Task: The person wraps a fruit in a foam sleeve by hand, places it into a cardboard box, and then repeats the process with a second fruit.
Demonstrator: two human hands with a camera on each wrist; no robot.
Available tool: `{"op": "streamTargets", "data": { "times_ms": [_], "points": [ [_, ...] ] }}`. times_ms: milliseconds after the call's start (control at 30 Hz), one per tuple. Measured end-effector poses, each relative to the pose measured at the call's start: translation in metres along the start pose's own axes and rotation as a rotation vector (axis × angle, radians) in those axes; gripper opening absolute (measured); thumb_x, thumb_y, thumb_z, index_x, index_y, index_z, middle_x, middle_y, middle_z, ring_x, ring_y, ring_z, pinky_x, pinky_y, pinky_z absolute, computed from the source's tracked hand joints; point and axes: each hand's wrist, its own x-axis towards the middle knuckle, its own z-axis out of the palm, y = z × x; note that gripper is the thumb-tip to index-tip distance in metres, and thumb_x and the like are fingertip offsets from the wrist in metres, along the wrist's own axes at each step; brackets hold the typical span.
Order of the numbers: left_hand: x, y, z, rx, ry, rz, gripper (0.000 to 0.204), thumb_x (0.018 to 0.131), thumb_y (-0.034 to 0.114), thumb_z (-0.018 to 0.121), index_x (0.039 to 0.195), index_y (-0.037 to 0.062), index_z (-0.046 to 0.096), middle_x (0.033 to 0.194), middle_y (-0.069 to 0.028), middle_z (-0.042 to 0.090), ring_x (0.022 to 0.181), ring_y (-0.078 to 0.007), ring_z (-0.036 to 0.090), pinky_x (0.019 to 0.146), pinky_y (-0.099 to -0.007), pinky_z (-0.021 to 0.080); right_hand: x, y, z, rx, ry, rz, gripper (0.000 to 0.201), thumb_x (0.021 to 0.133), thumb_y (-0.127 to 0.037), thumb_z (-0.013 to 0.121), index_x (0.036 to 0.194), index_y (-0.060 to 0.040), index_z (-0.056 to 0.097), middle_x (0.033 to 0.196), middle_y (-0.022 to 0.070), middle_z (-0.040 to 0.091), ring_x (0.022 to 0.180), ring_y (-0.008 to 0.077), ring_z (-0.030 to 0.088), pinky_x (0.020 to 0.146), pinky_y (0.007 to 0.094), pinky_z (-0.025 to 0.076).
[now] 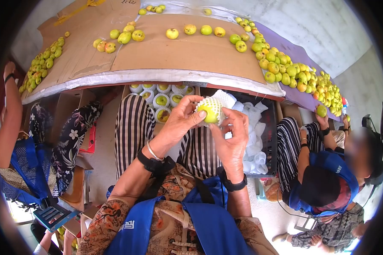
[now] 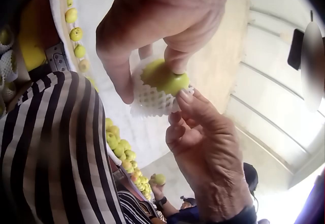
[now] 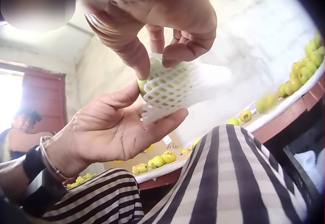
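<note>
A yellow-green apple [image 1: 205, 114] sits partly inside a white foam net sleeve [image 1: 217, 105], held up over the lap. My left hand [image 1: 178, 121] grips the apple, thumb on its bare skin and fingers round the far side. With thumb and fingertips, my right hand [image 1: 233, 136] pinches the foam net at the apple's other side. In the left wrist view the bare part of the apple [image 2: 163, 78] shows between both thumbs. The right wrist view has the net [image 3: 167, 89] stretched over most of the fruit, its loose end sticking out beyond.
Below the table edge, a box of netted apples [image 1: 161, 100] stands beside a black crate [image 1: 268, 140] of white foam nets [image 1: 253, 136]. Loose apples [image 1: 285, 70] are heaped on the cardboard-covered table [image 1: 157, 57]. People sit at left and right, one holding an apple [image 1: 321, 111].
</note>
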Motion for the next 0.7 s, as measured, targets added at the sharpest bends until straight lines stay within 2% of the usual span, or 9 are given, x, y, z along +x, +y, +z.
{"op": "streamTargets", "data": {
  "times_ms": [167, 267, 367, 467, 567, 667, 700],
  "points": [
    [-0.004, 0.005, 0.006, -0.012, 0.024, -0.010, 0.051, 0.092, 0.029, 0.072, 0.130, 0.0096, 0.045, 0.118, -0.0072, 0.059, 0.106, -0.0132, 0.059, 0.085, -0.0292, 0.055, 0.000, -0.002, 0.001, 0.080, -0.001, 0.020, 0.050, 0.073, 0.007, 0.074, 0.119, -0.0048, 0.060, 0.110, 0.0095, 0.057, 0.077, 0.0121, 0.056, 0.063, 0.0242, 0.050],
    [-0.003, 0.002, 0.002, -0.105, 0.054, -0.033, 0.048, 0.094, 0.034, 0.068, 0.127, 0.0089, 0.045, 0.118, -0.0071, 0.060, 0.106, -0.0144, 0.060, 0.085, -0.0309, 0.055, -0.001, 0.005, 0.000, 0.321, -0.027, 0.066, 0.049, 0.074, 0.009, 0.072, 0.120, -0.0044, 0.060, 0.115, 0.0102, 0.057, 0.078, 0.0115, 0.058, 0.063, 0.0233, 0.050],
    [-0.002, -0.002, -0.003, -0.235, 0.005, -0.067, 0.045, 0.097, 0.040, 0.062, 0.124, 0.0084, 0.046, 0.117, -0.0065, 0.060, 0.105, -0.0151, 0.061, 0.084, -0.0325, 0.056, 0.002, -0.003, -0.007, 0.212, -0.115, 0.094, 0.051, 0.074, 0.008, 0.072, 0.122, -0.0050, 0.059, 0.123, 0.0124, 0.055, 0.091, 0.0189, 0.061, 0.071, 0.0283, 0.052],
    [-0.002, -0.001, -0.001, -0.325, -0.019, -0.102, 0.045, 0.099, 0.043, 0.055, 0.126, 0.0084, 0.047, 0.122, -0.0065, 0.060, 0.106, -0.0176, 0.063, 0.089, -0.0368, 0.054, 0.004, -0.005, -0.007, -0.187, -0.023, -0.188, 0.058, 0.071, 0.000, 0.077, 0.126, -0.0068, 0.059, 0.128, 0.0144, 0.054, 0.108, 0.0284, 0.058, 0.089, 0.0385, 0.048],
    [-0.003, 0.003, 0.003, -0.323, -0.012, -0.086, 0.042, 0.100, 0.044, 0.053, 0.121, 0.0079, 0.050, 0.120, -0.0056, 0.060, 0.107, -0.0171, 0.062, 0.089, -0.0368, 0.054, 0.010, -0.010, -0.009, -0.382, -0.062, -0.276, 0.067, 0.067, -0.012, 0.082, 0.130, -0.0080, 0.058, 0.130, 0.0154, 0.055, 0.120, 0.0342, 0.051, 0.101, 0.0460, 0.038],
    [-0.002, -0.006, 0.002, -0.199, -0.002, -0.120, 0.035, 0.101, 0.043, 0.054, 0.112, 0.0095, 0.049, 0.107, -0.0024, 0.059, 0.099, -0.0112, 0.061, 0.084, -0.0319, 0.056, 0.012, 0.001, -0.007, -0.439, -0.162, -0.356, 0.071, 0.066, -0.018, 0.083, 0.131, -0.0084, 0.057, 0.131, 0.0145, 0.055, 0.119, 0.0332, 0.052, 0.102, 0.0468, 0.036],
    [-0.001, -0.009, 0.000, -0.172, -0.012, -0.110, 0.035, 0.101, 0.043, 0.053, 0.111, 0.0095, 0.049, 0.107, -0.0022, 0.058, 0.101, -0.0114, 0.060, 0.086, -0.0327, 0.055, 0.011, 0.003, -0.007, -0.416, -0.172, -0.337, 0.070, 0.067, -0.018, 0.083, 0.132, -0.0084, 0.057, 0.131, 0.0142, 0.055, 0.119, 0.0331, 0.052, 0.102, 0.0466, 0.036]
  ]
}}
